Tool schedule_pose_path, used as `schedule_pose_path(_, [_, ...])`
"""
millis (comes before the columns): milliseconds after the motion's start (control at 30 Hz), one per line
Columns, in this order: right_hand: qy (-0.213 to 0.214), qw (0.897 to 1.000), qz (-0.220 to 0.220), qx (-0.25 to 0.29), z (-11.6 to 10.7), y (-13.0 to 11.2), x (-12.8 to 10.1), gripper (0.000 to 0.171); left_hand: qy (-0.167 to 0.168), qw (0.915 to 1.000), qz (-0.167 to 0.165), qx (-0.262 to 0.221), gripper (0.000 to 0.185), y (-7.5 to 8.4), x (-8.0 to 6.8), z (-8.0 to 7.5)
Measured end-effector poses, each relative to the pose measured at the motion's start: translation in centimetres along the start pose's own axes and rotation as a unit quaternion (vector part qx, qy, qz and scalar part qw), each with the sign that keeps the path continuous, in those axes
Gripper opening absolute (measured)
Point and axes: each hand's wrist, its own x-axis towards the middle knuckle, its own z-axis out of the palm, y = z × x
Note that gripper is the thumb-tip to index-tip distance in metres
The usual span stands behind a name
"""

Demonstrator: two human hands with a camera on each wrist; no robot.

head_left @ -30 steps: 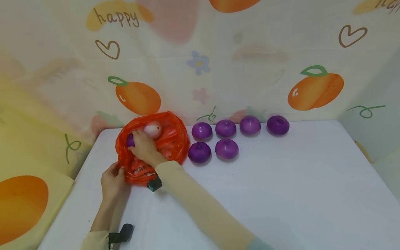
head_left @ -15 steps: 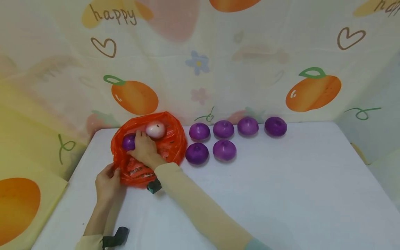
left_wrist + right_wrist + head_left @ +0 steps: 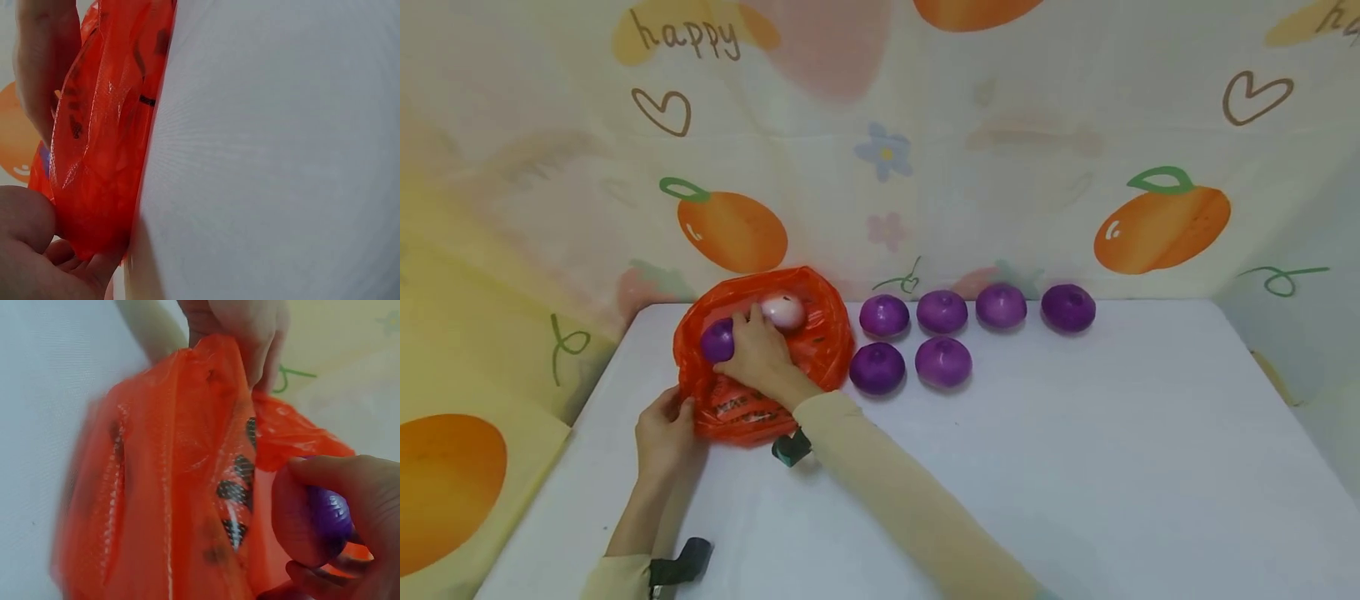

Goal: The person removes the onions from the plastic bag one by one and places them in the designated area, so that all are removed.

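An orange-red plastic bag (image 3: 805, 350) lies open at the back left of the white table (image 3: 1000, 467). Inside it are a purple onion (image 3: 717, 340) and a pale pink onion (image 3: 784, 311). My right hand (image 3: 758, 354) reaches into the bag, and its fingers curl round the purple onion (image 3: 328, 519). My left hand (image 3: 664, 432) pinches the bag's near edge (image 3: 94, 206) at the front left; that pinching hand (image 3: 247, 325) also shows in the right wrist view.
Several purple onions stand in two rows right of the bag, from one (image 3: 877, 367) close to it out to one (image 3: 1067, 307) at the far right. A fruit-print cloth backdrop (image 3: 880, 150) rises behind the table.
The right hand has shifted slightly inside the bag, and the purple onion shows more beside its fingers. The left hand keeps its hold on the bag's edge.
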Motion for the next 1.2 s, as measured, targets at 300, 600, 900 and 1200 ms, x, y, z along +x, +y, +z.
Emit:
schedule_pose_path(300, [-0.02, 0.998, -0.064, 0.017, -1.3, 0.3, -1.3, 0.077, 0.009, 0.9999, 0.003, 0.011, 0.043, 0.1, 0.0, -0.1])
schedule_pose_path(600, [0.013, 0.991, -0.101, 0.083, -2.8, 1.4, -3.0, 0.079, 0.012, 0.9999, 0.009, 0.009, 0.042, 0.1, 0.1, 0.0])
schedule_pose_path(900, [0.009, 0.982, -0.157, 0.106, -4.3, 3.7, -5.3, 0.082, 0.036, 0.9988, 0.031, 0.007, 0.038, 0.0, 0.1, 0.1])
schedule_pose_path(1200, [-0.021, 0.977, -0.177, 0.114, -5.5, 6.2, -7.5, 0.083, 0.013, 0.9999, 0.009, 0.0, 0.042, 0.0, 0.0, 0.1])
